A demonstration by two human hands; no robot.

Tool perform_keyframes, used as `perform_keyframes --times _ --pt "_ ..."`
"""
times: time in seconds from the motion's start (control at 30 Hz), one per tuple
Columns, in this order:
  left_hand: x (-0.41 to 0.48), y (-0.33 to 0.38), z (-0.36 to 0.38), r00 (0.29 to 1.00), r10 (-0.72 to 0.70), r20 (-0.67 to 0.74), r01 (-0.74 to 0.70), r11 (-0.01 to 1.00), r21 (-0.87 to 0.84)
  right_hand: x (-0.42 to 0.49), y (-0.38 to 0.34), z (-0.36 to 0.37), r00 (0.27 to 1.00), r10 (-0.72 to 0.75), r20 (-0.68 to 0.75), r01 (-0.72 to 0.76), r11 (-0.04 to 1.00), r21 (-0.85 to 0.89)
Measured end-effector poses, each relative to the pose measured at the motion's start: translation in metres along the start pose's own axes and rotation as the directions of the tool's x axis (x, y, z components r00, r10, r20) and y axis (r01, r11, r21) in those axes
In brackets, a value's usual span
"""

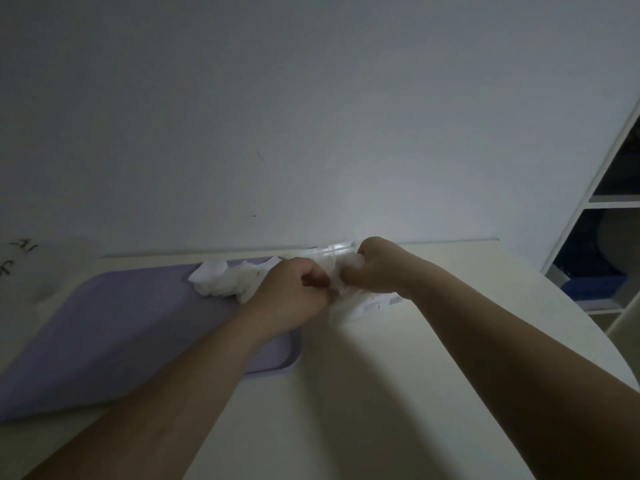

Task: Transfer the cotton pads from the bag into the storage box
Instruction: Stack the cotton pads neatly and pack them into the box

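Note:
A clear plastic bag (367, 308) with a barcode label lies on the pale table between my hands. My left hand (294, 292) is closed on the bag's near edge. My right hand (377, 268) is fisted around a clump of white cotton pads (351, 263) at the bag's top. A loose heap of white cotton pads (225, 280) rests on the far corner of the lilac tray (114, 327). A clear storage box (329, 251) shows faintly behind my hands, against the wall; most of it is hidden.
The pale table (381, 393) ends at a rounded edge on the right. A white shelf unit (602, 199) with dark items and a blue bin (592, 287) stands at the far right. A translucent bag with black marks (24, 268) lies at the far left.

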State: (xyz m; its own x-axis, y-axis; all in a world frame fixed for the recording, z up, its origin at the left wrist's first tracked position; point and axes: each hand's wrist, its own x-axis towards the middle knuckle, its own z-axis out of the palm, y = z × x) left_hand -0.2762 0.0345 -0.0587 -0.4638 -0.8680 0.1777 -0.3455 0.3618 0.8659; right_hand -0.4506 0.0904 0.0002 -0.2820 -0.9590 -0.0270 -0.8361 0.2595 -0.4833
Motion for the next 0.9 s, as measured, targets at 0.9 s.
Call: perform_keyframes --times 0.9 --pt "-0.018 -0.007 -0.008 0.99 0.121 -0.079 -0.109 0.984 0.139 -0.021 -0.022 0.008 0.994 -0.091 -0.053 0.083 0.986 -0.143"
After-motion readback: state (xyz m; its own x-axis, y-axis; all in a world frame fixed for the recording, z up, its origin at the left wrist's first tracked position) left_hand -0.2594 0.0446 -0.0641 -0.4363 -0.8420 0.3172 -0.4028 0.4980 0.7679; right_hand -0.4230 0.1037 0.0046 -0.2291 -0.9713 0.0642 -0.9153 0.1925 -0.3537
